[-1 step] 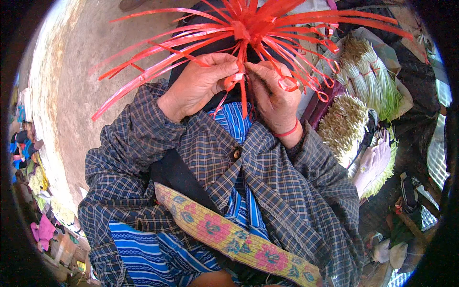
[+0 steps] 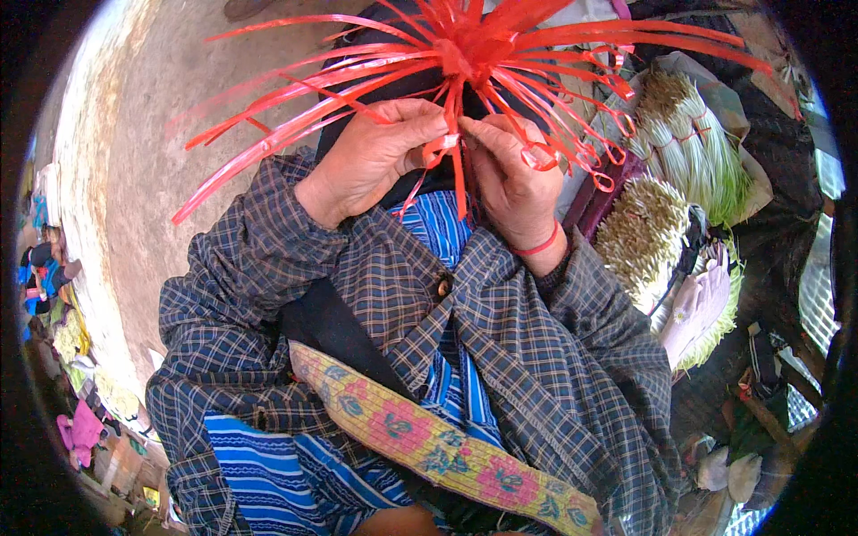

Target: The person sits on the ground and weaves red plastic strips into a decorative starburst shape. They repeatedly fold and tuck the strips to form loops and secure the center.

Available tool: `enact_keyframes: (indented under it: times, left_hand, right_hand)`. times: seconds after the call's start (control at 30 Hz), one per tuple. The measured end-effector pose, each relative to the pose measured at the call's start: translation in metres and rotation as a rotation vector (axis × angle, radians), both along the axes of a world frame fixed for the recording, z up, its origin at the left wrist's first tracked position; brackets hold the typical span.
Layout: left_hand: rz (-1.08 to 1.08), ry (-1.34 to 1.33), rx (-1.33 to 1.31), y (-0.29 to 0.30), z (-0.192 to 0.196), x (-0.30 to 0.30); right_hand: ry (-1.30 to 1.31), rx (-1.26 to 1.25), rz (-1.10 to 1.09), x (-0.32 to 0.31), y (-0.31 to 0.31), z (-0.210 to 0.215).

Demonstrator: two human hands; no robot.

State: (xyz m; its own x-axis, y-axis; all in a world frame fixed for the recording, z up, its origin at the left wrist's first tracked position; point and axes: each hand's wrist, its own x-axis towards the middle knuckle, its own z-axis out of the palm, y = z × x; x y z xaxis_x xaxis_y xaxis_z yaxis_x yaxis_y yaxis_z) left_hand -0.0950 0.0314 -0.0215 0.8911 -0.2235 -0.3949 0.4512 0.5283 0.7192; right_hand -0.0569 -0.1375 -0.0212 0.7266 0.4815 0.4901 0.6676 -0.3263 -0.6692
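Observation:
A bunch of shiny red plastic ribbon [image 2: 460, 61] fans out in many narrow strips in front of my chest, knotted or gathered at its middle. Several strips on its right side curl into small loops. Just below that middle, my left hand [image 2: 380, 156] pinches a red strip between thumb and fingers. Close beside it, my right hand [image 2: 523, 179] is closed with thumb and forefinger together on another strip; the exact grip is partly covered. One short strip end [image 2: 459, 183] hangs down between the two hands.
Bundles of pale, green-tipped stalks [image 2: 693, 143] and cut stalk ends [image 2: 639, 232] lie to the right beside dark sheeting. A flowered yellow band [image 2: 438, 438] crosses my lap. Bare floor [image 2: 197, 98] spreads to the left, with colourful cloths [image 2: 82, 433] at its far edge.
The strip end hanging between my hands has swung slightly to the right. Both hands stay in nearly the same place.

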Motion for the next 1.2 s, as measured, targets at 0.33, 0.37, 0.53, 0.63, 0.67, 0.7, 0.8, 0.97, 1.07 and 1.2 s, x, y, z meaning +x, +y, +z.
enact_keyframes:
  times: [0.33,0.37,0.53,0.63,0.67,0.7,0.8,0.97,1.07,1.2]
  left_hand:
    - [-0.055,-0.137,0.284,0.005,0.008,-0.006]
    - [-0.031,-0.131,0.155,0.005,0.006,-0.006]
    - [-0.082,-0.36,0.492,0.001,-0.01,-0.005]
    - [-0.106,-0.43,0.658,0.001,-0.015,-0.005]
    - [-0.09,-0.514,0.745,0.002,-0.014,-0.005]
    - [-0.066,-0.501,0.78,0.001,-0.013,-0.004]
    - [-0.057,-0.545,0.74,-0.001,-0.007,0.001]
    - [-0.116,-0.586,0.852,0.001,0.012,0.001]
    - [-0.115,-0.646,0.924,0.005,0.025,0.0]
    - [-0.189,-0.465,0.702,0.008,0.032,0.0]
  right_hand:
    - [0.098,0.037,0.028,-0.005,0.006,0.008]
    - [0.134,0.024,0.01,-0.004,0.006,0.011]
    - [0.292,0.012,-0.017,-0.006,0.004,0.017]
    - [0.285,-0.034,-0.014,-0.006,0.002,0.016]
    - [0.305,-0.015,0.001,-0.005,0.001,0.015]
    - [0.314,0.013,0.004,-0.005,0.002,0.014]
    - [0.317,0.008,-0.006,-0.002,0.003,0.011]
    - [0.179,0.035,0.03,0.002,0.003,0.008]
    - [0.156,0.027,0.039,0.002,0.002,0.01]
    - [0.154,0.036,0.032,0.002,0.001,0.013]
